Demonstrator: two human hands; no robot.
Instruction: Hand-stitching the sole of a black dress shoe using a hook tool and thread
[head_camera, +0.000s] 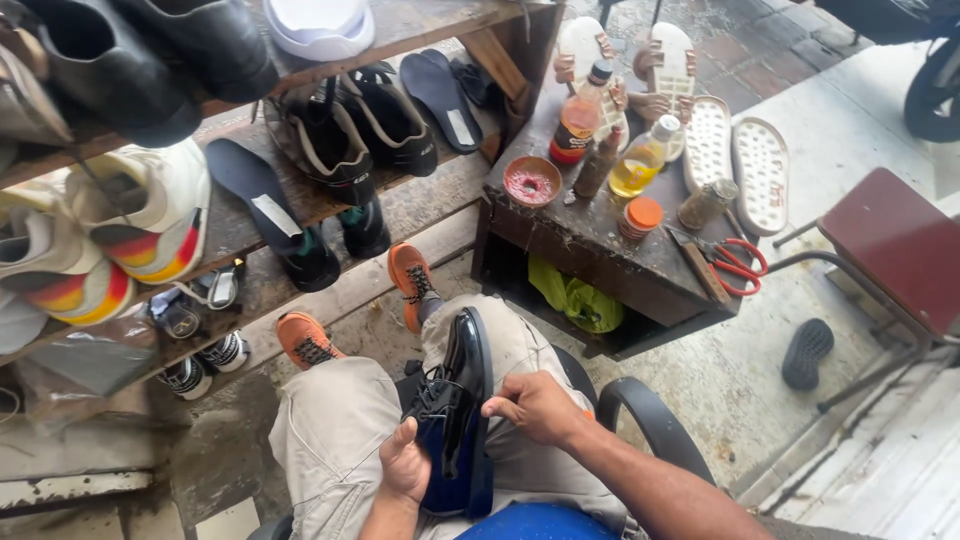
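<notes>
A glossy black lace-up dress shoe (462, 385) rests on its side between my knees on my beige trousers, toe pointing away from me. My left hand (404, 464) grips it at the heel end from the left. On the right edge of the shoe, near the sole, lies my right hand (537, 406), its fingers curled against it. My feet wear orange sneakers (410, 281) on the floor ahead.
Wooden shelves (300, 205) at left hold several shoes and loose insoles. A dark low workbench (600, 240) ahead carries glue bottles (578, 120), a red dish, an orange lid, a jar, red-handled scissors (738, 262) and white soles. A red stool (895, 245) stands at right; a black sole lies on the floor.
</notes>
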